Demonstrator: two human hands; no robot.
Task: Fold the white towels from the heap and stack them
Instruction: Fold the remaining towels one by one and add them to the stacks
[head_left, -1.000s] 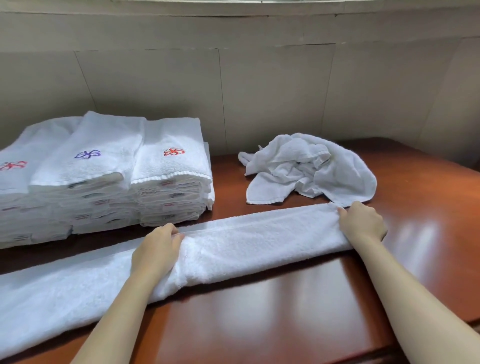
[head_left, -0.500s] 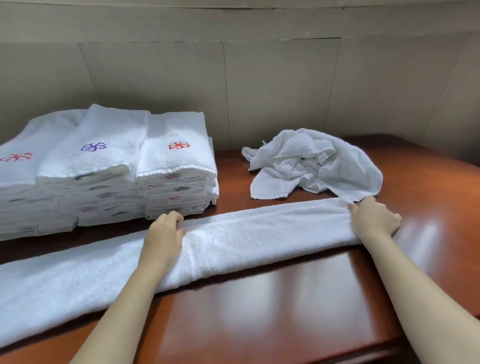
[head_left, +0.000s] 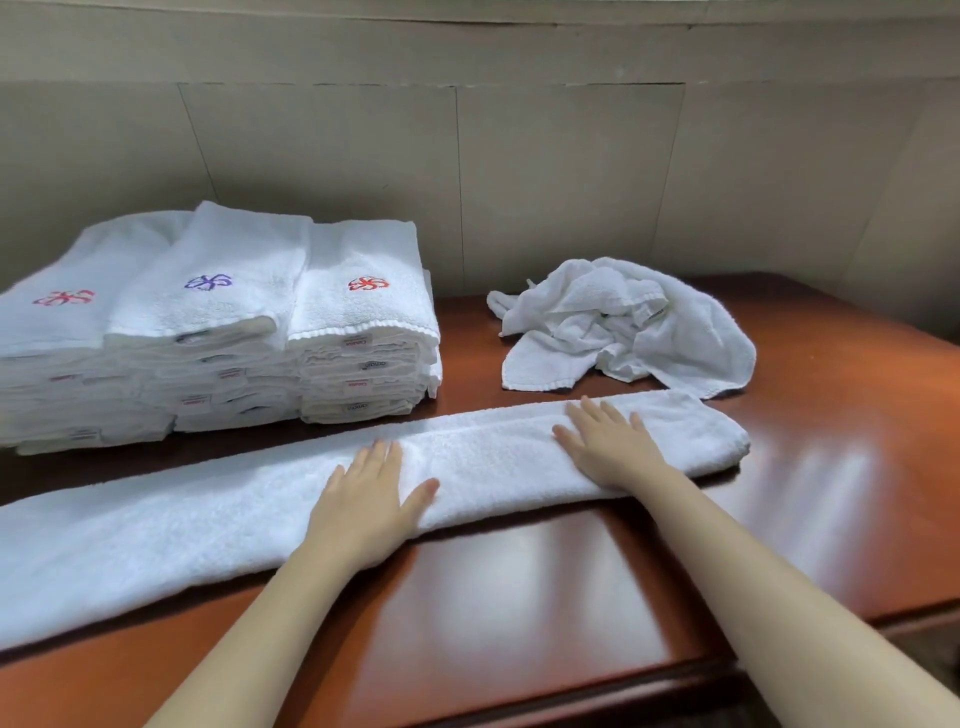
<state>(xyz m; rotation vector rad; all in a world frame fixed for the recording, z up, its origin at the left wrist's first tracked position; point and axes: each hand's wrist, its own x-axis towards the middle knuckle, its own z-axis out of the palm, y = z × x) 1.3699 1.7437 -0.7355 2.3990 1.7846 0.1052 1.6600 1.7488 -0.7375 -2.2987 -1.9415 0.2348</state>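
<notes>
Hands (head_left: 370, 501) (head_left: 609, 448) flat on long folded towel (head_left: 171, 535)

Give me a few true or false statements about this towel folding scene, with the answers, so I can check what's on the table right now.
1. The left hand and right hand both lie flat on the long folded towel. True.
2. The crumpled towel heap lies left of the folded towel stacks. False: it lies to their right.
3. The rightmost stack's top towel is embroidered in purple. False: it bears a red emblem; the purple emblem is on the next stack to the left.
4. The long folded towel lies on a glossy reddish-brown table. True.
</notes>
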